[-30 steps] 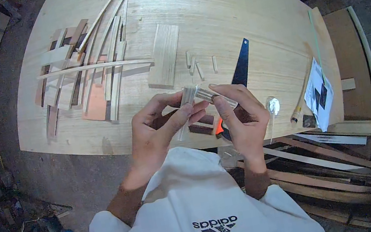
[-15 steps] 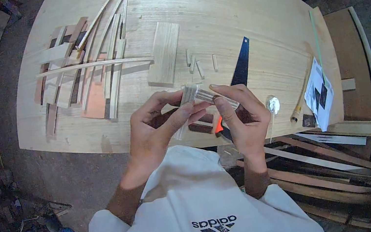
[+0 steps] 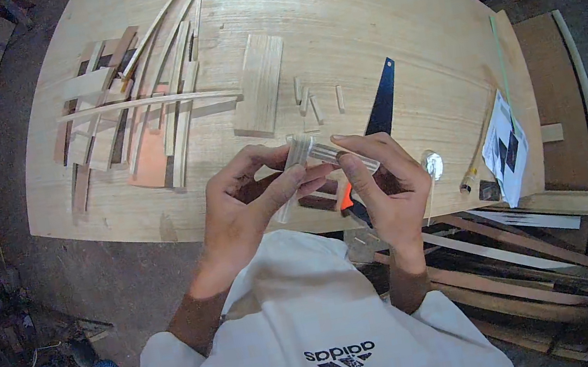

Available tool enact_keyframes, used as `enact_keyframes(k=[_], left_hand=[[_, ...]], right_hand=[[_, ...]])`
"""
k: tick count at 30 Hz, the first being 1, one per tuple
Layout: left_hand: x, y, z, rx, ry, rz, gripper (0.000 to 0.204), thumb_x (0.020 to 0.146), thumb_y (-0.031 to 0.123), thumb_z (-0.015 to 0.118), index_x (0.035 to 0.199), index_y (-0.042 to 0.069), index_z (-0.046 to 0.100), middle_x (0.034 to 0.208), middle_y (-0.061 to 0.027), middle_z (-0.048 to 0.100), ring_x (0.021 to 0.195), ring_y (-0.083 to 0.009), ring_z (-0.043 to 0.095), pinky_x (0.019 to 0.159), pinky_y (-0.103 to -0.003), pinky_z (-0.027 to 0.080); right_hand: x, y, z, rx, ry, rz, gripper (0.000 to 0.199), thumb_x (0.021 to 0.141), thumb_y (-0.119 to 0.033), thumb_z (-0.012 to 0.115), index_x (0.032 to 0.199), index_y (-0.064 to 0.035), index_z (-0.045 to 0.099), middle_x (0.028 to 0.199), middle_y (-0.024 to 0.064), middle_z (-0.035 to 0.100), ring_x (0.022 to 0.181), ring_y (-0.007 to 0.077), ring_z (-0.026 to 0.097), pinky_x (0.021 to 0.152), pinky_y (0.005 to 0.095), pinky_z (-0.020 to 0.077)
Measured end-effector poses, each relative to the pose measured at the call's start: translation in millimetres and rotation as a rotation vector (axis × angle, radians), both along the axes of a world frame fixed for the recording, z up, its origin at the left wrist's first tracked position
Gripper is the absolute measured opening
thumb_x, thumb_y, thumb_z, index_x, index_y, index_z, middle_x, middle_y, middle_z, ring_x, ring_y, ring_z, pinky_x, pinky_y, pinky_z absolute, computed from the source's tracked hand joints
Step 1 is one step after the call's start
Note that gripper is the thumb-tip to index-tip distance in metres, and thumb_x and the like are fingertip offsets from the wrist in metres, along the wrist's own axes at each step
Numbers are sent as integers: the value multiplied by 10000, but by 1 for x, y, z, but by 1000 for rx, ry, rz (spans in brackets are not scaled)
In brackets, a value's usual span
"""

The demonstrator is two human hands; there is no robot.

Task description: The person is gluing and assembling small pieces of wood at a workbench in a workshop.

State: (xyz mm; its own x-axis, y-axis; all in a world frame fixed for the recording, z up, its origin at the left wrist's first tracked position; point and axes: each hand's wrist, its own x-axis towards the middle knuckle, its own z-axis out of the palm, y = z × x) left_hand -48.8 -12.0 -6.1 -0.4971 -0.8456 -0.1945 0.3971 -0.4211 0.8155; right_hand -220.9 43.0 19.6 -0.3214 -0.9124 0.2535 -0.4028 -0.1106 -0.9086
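Over the near edge of the table, my left hand (image 3: 238,201) is closed on a pale grooved wooden piece (image 3: 297,153), pinched between thumb and fingers. My right hand (image 3: 390,184) pinches a shorter striped wooden piece (image 3: 324,151), whose end touches or nearly touches the side of the left one; the two meet at an angle. Fingers cover parts of both pieces. Behind my right hand lies a handsaw (image 3: 382,101) with a dark blade and an orange and black handle, partly hidden. Several small wooden sticks (image 3: 317,109) and a flat wooden block (image 3: 261,83) rest just beyond my hands.
Long thin strips and offcuts (image 3: 178,129) are heaped on the table's left. To the right are a shiny silver object (image 3: 432,164), a small cylindrical object (image 3: 469,181) and a printed paper sheet (image 3: 506,155). More curved boards (image 3: 500,281) lie below the table's right edge.
Both hands keep their grips. The two wooden pieces have tilted very slightly, and my right hand has shifted a little; everything on the table stays put.
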Motion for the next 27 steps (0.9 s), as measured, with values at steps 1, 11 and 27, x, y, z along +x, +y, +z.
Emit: enact_keyframes(k=[1,11,27], left_hand=[[0,0,0,0,0,-1,270,914,21,636,1141,-100,552,1095,-199,640,1010,-282,670,908,-352,566],[2,-1,-1,-10,-24,-12,267,915,35,642,1142,-83,570,1093,-178,636,1008,-254,667,909,-334,560],[-1,-3,2,14,-29,4,270,915,57,649,1122,-92,559,1078,-157,630,991,-211,654,887,-333,571]], right_hand=[[0,0,0,-4,11,3,246,833,-19,722,1078,-43,725,890,34,681,617,9,484,473,173,286],[-1,1,-2,34,-30,3,248,835,-25,721,1082,-52,724,888,28,679,600,1,474,468,173,286],[-4,-6,0,138,-144,24,218,868,-64,703,1084,-44,720,863,17,662,595,2,474,484,162,306]])
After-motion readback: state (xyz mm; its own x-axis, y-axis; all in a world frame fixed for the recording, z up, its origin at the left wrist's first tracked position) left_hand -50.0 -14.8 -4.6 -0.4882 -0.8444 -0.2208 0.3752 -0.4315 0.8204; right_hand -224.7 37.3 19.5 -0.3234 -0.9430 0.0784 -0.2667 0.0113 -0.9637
